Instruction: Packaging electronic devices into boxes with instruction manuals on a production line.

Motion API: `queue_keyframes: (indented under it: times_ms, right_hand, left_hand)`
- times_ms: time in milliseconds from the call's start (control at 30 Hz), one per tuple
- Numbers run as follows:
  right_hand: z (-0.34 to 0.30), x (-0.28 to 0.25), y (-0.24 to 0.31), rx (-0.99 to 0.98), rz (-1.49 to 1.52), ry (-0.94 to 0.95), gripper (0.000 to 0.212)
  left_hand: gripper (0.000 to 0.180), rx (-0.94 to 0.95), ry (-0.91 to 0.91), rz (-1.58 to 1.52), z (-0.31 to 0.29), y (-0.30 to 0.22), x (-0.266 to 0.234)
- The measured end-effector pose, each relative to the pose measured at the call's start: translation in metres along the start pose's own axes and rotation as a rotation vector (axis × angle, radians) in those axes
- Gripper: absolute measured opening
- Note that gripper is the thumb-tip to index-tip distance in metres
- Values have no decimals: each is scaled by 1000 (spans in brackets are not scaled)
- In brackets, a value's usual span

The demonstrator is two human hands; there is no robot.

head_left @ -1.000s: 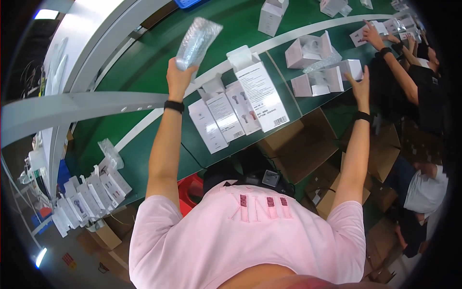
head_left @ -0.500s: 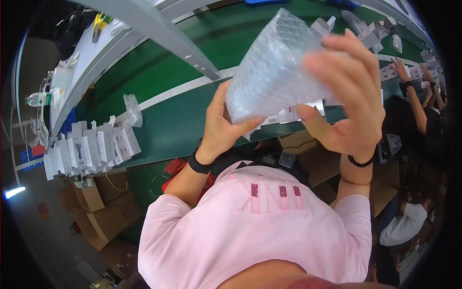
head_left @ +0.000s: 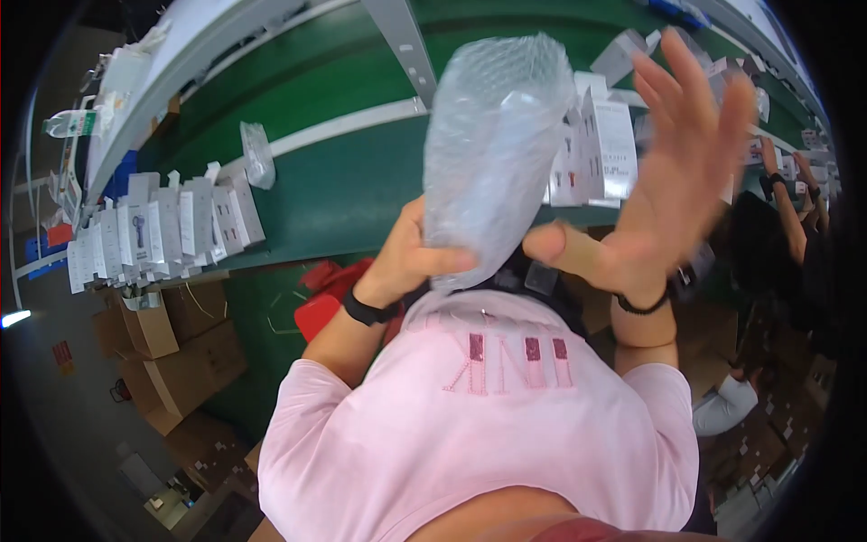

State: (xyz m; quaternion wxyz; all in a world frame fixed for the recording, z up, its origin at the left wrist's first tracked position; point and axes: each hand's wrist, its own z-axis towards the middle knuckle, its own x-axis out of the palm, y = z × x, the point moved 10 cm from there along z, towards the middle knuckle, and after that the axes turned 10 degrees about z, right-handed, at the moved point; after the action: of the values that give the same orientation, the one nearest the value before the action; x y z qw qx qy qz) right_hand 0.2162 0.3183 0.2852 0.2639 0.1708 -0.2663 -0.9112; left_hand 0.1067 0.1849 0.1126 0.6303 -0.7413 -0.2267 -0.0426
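A clear bubble-wrap bag stands nearly upright in front of my chest, with something pale and bluish dimly showing inside. My left hand grips its lower left side, thumb across the front. To the right of the bag, my right hand is raised with its fingers spread and blurred by motion. That hand holds nothing, and its thumb tip is close to the bag's lower right edge. Behind the bag and my right hand, several white printed boxes stand on the green bench, partly hidden.
A row of white cartons stands at the bench's left end, beside a small clear plastic bag. A grey metal post rises behind. Brown cardboard boxes and a red item sit below the bench. Another person's arm works at far right.
The bubble-wrap bag has turned from leaning right to nearly upright. My right hand has moved away from its side, fingers spreading. White boxes behind show more.
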Motion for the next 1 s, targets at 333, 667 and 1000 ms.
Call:
queue_keyframes:
  times_ms: [333, 667, 1000]
  right_hand:
    - [-203, 30, -126, 1239, 1285, -145, 44]
    - [-272, -20, -139, 1534, 725, -385, 45]
    - [-276, -10, -163, 1592, 997, -391, 35]
  left_hand:
    - [95, -406, 20, 453, 78, 125, -78]
    - [68, -131, -495, 851, 163, 190, -119]
    - [92, -249, -355, 1648, 104, 94, -156]
